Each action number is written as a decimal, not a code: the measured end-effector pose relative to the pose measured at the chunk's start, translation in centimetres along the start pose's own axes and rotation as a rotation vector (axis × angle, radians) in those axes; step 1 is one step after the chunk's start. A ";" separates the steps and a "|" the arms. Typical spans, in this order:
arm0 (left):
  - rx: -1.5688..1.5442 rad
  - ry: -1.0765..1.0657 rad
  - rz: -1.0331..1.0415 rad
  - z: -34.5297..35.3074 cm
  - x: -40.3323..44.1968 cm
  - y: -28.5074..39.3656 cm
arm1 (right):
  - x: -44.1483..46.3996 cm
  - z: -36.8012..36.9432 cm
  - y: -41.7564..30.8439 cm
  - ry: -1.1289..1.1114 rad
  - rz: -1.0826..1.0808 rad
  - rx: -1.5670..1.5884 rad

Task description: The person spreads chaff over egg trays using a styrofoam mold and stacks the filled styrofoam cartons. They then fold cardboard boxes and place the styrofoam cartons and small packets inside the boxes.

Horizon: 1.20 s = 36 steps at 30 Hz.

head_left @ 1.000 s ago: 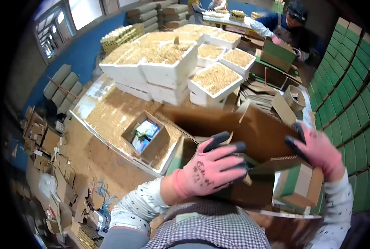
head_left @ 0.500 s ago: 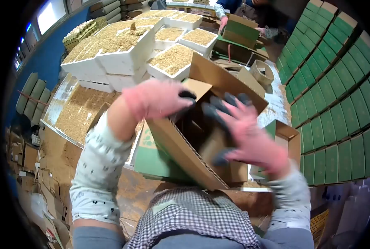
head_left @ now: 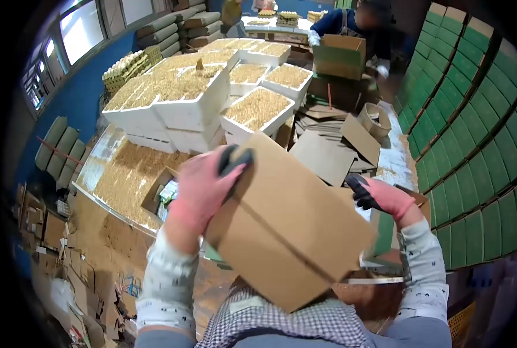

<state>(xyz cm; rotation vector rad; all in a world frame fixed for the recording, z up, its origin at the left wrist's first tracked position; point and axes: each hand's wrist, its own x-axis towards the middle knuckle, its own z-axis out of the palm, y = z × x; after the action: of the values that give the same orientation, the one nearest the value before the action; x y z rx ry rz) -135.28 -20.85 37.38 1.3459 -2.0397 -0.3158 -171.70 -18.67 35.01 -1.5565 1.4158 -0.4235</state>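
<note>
A brown cardboard box [head_left: 293, 214] is tilted in front of my checked apron, its plain face with a dark seam turned up toward me. My left hand [head_left: 206, 185], in a pink glove with black fingertips, grips the box's upper left edge. Beside the box's right side is my right hand [head_left: 383, 196], gloved alike, its fingers bent and apart with nothing seen in them. Behind that hand stands a green and brown box [head_left: 384, 235], partly hidden. Flat cardboard pieces [head_left: 322, 156] lie on the table beyond the held box.
White foam boxes [head_left: 183, 113] filled with straw-coloured chaff are stacked at the back left. Egg trays [head_left: 125, 69] stand behind them. Stacked green cartons [head_left: 473, 151] line the right. A bucket [head_left: 375, 120] stands on the table. Another person [head_left: 351, 23] handles a green box [head_left: 339, 56].
The box has turned over from its open side to a closed brown face. My right hand has come out of it and moved right; my left hand now grips its edge.
</note>
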 end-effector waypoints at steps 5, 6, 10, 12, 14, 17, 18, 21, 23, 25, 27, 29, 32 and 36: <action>-1.163 0.184 -0.045 2.9 -6.8 -9.7 | -2.5 1.2 -6.1 0.127 -0.730 -0.299; -1.259 0.160 -0.135 3.2 -7.3 -10.0 | -1.0 2.5 -6.7 0.021 -0.776 -0.568; -0.247 -0.019 -0.112 0.4 -7.3 -7.0 | 2.8 8.8 -6.4 -0.319 -0.627 -0.948; -0.347 -0.122 -0.266 1.2 -7.1 -7.6 | 5.2 6.5 -8.3 -0.280 -0.833 -0.469; -0.317 -0.177 -0.248 -0.5 -6.8 -7.5 | 9.9 2.8 -9.3 -0.142 -0.714 0.131; -0.139 -0.185 -0.253 -0.8 -8.0 -7.0 | 22.0 0.6 -5.4 0.140 -0.250 0.302; -0.131 -0.183 -0.252 -0.9 -8.2 -6.2 | 26.0 1.1 -3.0 0.130 -0.122 0.199; -0.101 -0.176 -0.318 -1.0 -8.7 -5.1 | 35.3 7.1 1.6 0.212 0.080 0.016; -0.141 -0.157 -0.388 -1.5 -7.9 -5.2 | 39.6 10.9 1.1 0.352 0.174 0.008; -0.238 -0.166 -0.614 -1.7 -7.2 -5.3 | 42.1 12.8 -0.1 0.471 0.177 0.179; -0.205 -0.167 -0.593 -1.5 -6.6 -5.7 | 43.5 13.5 -0.5 0.580 0.135 0.427; -0.200 -0.201 -0.627 -1.1 -6.7 -6.4 | 44.3 13.5 0.6 0.617 0.046 0.637; -0.177 -0.265 -0.466 -1.5 -5.9 -7.5 | 42.9 10.2 3.4 0.399 -0.129 1.121; -0.198 -0.384 -0.274 -1.8 -4.2 -9.9 | 32.1 2.6 1.1 0.259 -0.108 1.136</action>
<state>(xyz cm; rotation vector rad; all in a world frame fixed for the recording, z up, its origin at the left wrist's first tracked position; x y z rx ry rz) -125.94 -21.20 31.84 1.5278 -2.0517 -0.9356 -161.72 -46.53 22.15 -0.6418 0.9423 -1.2617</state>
